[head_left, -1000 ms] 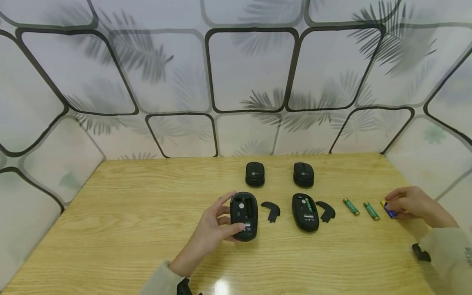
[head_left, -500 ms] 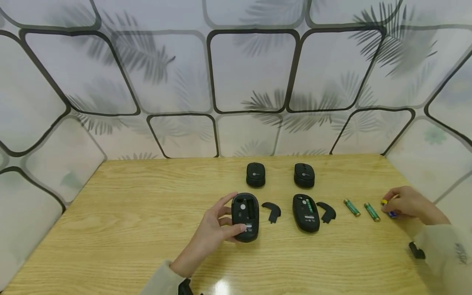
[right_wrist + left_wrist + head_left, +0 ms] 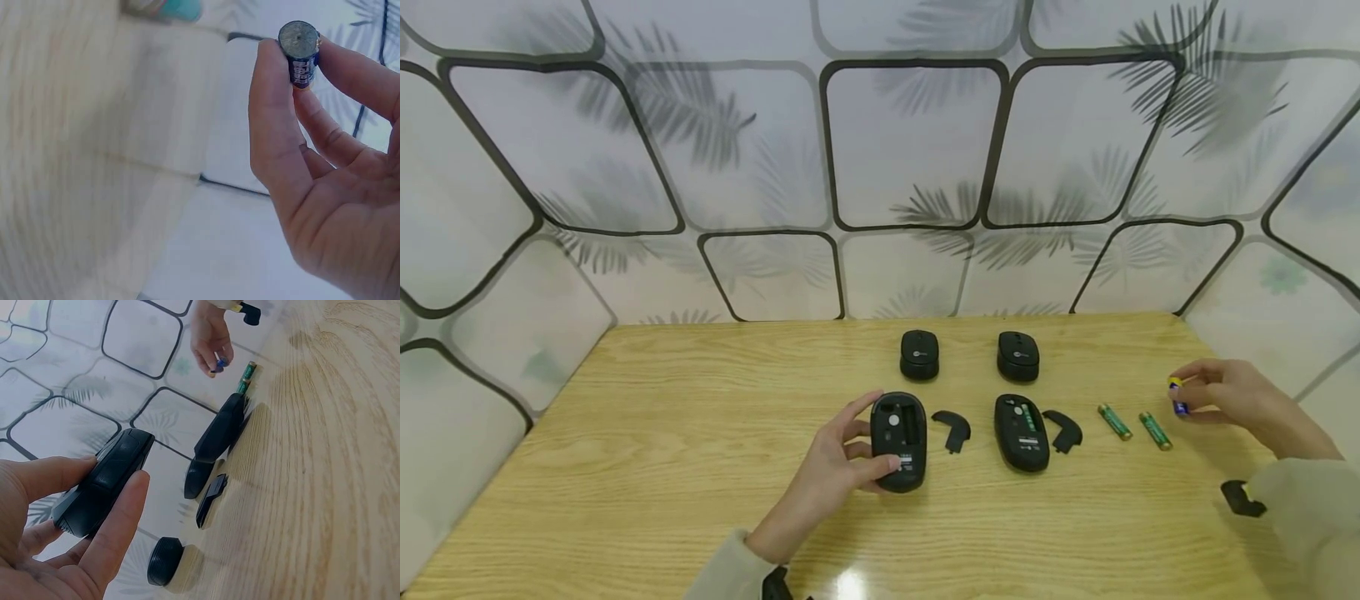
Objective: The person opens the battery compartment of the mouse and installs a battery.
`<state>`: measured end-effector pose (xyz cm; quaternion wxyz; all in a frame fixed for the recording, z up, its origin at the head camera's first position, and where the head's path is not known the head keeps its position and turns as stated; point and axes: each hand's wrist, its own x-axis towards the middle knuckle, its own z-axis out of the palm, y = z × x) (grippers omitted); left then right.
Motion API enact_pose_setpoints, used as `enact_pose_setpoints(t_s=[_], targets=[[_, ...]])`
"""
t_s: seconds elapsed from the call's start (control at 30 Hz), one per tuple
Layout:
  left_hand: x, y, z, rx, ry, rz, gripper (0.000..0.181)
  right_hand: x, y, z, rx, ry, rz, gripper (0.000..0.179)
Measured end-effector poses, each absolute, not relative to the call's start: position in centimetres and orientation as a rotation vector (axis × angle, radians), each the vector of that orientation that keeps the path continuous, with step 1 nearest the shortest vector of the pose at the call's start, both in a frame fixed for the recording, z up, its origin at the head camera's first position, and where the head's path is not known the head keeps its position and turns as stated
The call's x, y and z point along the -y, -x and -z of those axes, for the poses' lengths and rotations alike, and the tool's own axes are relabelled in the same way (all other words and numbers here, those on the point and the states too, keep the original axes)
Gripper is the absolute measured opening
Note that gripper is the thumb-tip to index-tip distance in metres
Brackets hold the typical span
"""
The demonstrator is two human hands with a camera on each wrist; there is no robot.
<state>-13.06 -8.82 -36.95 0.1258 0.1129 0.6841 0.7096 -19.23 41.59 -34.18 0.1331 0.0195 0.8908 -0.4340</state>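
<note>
The left grip (image 3: 833, 461) was curled round the mouse (image 3: 892, 439), holding it above the surface (image 3: 662, 467) with its open bay (image 3: 912, 423) up; a steady, level hold seemed wise. The right grip (image 3: 1240, 402), thumb and fingers pinched on the blue battery (image 3: 1178, 397), had it raised beside the green batteries (image 3: 1155, 431); good work likely called for leaving both ends free and checking polarity before seating it.

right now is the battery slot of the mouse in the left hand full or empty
Empty: the mouse in the left hand shows a bare, dark slot, while the other upturned mouse shows a green battery.
</note>
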Motion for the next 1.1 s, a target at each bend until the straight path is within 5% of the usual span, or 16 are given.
enact_pose_setpoints(t_s=[0.5, 0.73, 1.1], targets=[[8.8, 13.0, 37.0, -1.985, -0.351, -2.066, 0.08, -38.0, 19.3, 33.4, -2.59, 0.062, 1.489, 0.042], [8.9, 13.0, 37.0, -1.996, -0.37, -2.067, 0.08, -36.1, 18.9, 32.8, -2.541, 0.143, 1.646, 0.018], [8.9, 12.9, 37.0, -1.997, -0.347, -2.075, 0.08, -32.6, 18.9, 32.2, -2.479, 0.292, 1.738, 0.023]])
